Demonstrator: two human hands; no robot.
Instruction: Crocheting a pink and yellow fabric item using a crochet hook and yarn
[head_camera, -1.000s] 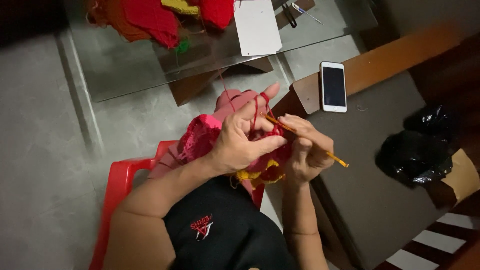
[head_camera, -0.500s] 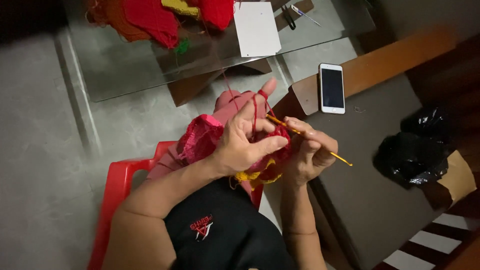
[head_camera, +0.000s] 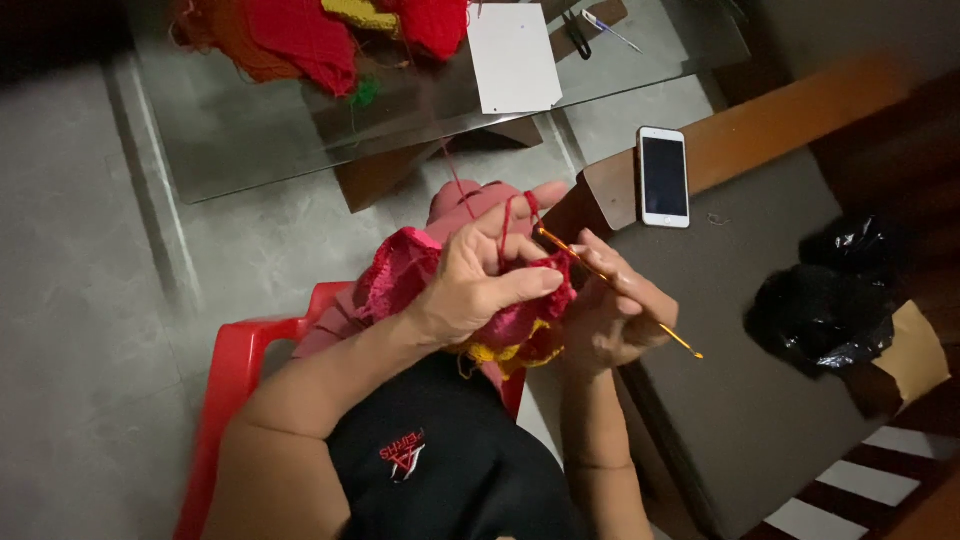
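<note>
Scene: I sit on a red plastic chair (head_camera: 235, 370) and crochet over my lap, above a grey floor, with a glass worktop (head_camera: 250, 140) ahead of me.
Left hand: my left hand (head_camera: 470, 285) closes on the crochet piece (head_camera: 410, 270), thumb pressing its pink and red fabric; the red yarn (head_camera: 510, 215) loops over my raised fingers.
Right hand: my right hand (head_camera: 615, 315) pinches the crochet hook (head_camera: 610, 280) at mid-shaft, its tip at the fabric's edge, just beside my left fingers.
Handling: by my judgement the piece is light, soft and floppy, best held close to the working stitch; the hook is thin, stiff and smooth, likely to slip unless pinched firmly.
Count: one hook, one piece in work, one yarn strand running up toward the worktop.
On the worktop: several red, orange and yellow knitted pieces (head_camera: 300, 40) at the far edge, one white card (head_camera: 512, 58).
Beside me: one phone (head_camera: 663, 176) on a wooden ledge, one black bag (head_camera: 820, 310).
</note>
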